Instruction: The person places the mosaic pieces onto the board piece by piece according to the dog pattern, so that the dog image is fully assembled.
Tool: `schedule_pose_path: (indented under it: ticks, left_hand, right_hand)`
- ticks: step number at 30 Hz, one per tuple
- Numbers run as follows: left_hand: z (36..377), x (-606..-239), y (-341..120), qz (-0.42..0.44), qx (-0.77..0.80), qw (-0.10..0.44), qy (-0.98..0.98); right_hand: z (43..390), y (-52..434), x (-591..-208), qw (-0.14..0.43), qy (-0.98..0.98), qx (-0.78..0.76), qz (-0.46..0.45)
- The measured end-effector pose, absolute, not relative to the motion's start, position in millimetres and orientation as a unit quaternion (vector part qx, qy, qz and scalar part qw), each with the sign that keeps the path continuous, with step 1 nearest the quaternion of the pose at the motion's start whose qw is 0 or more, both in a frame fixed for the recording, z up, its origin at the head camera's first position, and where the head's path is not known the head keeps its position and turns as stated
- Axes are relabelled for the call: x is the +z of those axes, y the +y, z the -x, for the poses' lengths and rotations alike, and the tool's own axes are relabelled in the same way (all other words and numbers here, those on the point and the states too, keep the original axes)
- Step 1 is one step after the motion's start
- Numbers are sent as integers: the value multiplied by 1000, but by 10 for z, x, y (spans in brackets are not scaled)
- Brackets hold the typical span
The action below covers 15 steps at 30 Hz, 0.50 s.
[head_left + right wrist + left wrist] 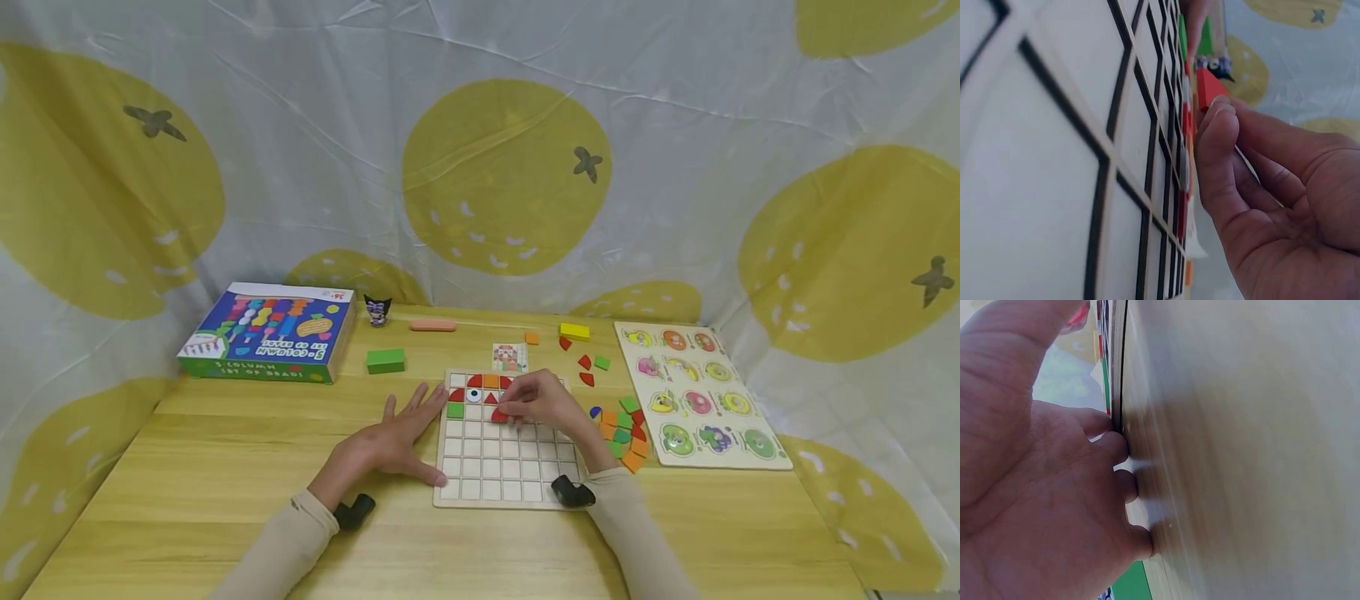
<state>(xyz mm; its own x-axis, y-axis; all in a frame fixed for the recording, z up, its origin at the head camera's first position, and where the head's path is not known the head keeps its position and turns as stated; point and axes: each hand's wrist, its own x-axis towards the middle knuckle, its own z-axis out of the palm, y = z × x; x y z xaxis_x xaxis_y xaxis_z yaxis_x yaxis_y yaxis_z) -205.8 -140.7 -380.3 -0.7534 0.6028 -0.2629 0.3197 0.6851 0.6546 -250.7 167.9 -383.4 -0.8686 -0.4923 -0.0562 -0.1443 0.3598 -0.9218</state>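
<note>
- The right hand (542,404) pinches a red triangle piece (498,414) between its fingertips (1221,119), with the fingers curled over it; the right wrist view shows the piece's red tip (1210,85) poking out past the fingers, right at the board's surface.
- That red triangle piece sits over the third row of the grid board (495,479), near the middle columns, just near of the pieces already set in.
- The left hand (401,437) lies flat on the table (225,467) with fingers spread and relaxed, gripping nothing; its fingertips (1119,447) rest against the left edge of the grid board, as the left wrist view shows.
- On the grid board's far rows lie red pieces, an orange square (491,381), a green square (455,410) and a round eye piece (473,395).
- Just right of the grid board lies a loose heap of orange, green, red and blue pieces (622,429).
- Further right lies a fruit peg puzzle (697,392).
- Just far of the grid board lies a small pattern card (509,357), with a few loose red and green pieces (588,367) to its right and a yellow block (573,331) beyond them.
- To the far left of the table stand a colourful box (266,342), a green block (386,361), a small dark figurine (377,310) and a pink bar (432,325).
</note>
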Motion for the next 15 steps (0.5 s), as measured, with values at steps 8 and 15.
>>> schedule_pose_path:
  ticks: [8,15]
  left_hand:
    - [2056,-3786,-1396,-248,280,236,897]
    - [2058,-3788,-1408,-253,286,235,894]
  right_hand:
    - [2490,1451,-3856,164,805,-538,188]
    - [2465,1366,-3859,139,823,-513,199]
